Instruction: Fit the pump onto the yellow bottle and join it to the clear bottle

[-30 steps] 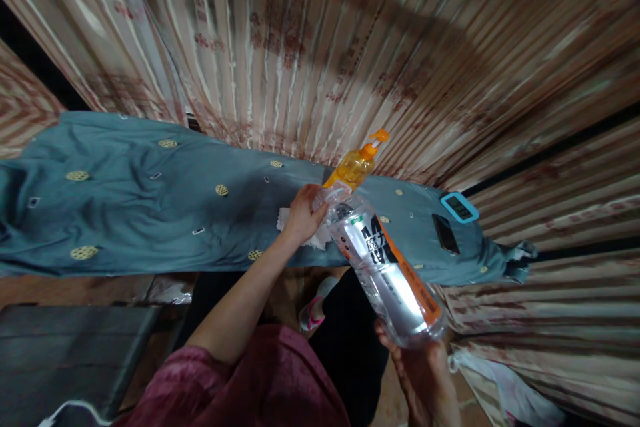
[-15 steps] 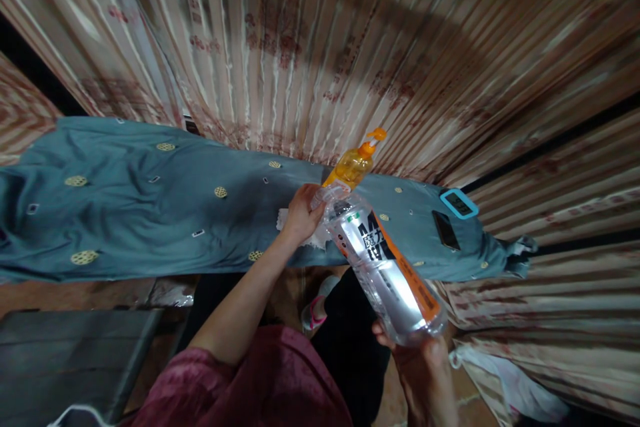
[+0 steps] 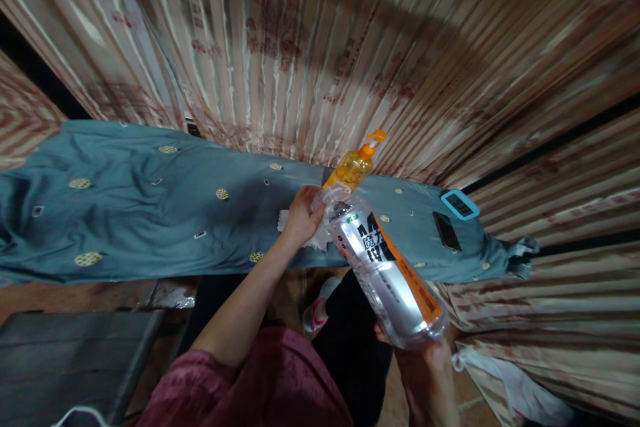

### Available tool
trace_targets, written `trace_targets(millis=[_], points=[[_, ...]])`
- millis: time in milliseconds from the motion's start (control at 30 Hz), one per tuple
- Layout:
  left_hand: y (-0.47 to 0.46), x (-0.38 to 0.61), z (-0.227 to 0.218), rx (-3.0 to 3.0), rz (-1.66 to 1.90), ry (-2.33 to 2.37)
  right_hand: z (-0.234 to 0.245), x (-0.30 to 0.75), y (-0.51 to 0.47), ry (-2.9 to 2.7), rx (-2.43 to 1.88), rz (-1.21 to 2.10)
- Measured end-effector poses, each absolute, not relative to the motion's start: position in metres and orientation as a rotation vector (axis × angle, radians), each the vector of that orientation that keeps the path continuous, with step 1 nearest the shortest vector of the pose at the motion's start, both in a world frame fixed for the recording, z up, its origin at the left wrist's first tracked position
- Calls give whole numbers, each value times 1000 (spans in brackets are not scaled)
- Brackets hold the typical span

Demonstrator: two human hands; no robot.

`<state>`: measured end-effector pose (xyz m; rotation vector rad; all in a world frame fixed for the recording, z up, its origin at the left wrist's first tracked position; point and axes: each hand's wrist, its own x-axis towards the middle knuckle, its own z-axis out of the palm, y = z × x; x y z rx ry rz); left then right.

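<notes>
A large clear plastic bottle (image 3: 385,267) with a silver and orange label is held tilted above the cloth, its neck toward the upper left. My left hand (image 3: 303,217) is closed around the neck. At the base, my right hand (image 3: 425,367) grips the bottle from below, its fingers partly hidden. Just behind the neck stands a yellow pump bottle (image 3: 351,168) with an orange pump head; its lower part is hidden by the clear bottle and my left hand. Under my left hand lies a white tissue (image 3: 318,238), partly covered.
A teal patterned cloth (image 3: 150,213) covers the long narrow surface. To the right lie a dark phone (image 3: 447,231) and a blue-framed digital clock (image 3: 460,205). Pleated curtains (image 3: 310,60) hang behind. A grey stool-like surface (image 3: 70,360) is at lower left, a white plastic bag (image 3: 510,380) at lower right.
Almost nothing differs. The view has shifted very slightly, and both hands keep the same hold on the clear bottle.
</notes>
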<state>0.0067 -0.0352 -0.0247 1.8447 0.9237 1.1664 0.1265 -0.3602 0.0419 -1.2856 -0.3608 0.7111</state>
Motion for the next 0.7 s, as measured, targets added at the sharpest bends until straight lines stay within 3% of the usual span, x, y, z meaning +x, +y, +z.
trace_targets(millis=[700], points=[[-38, 6, -21, 1839, 1147, 925, 55, 118, -351, -406, -1338, 708]])
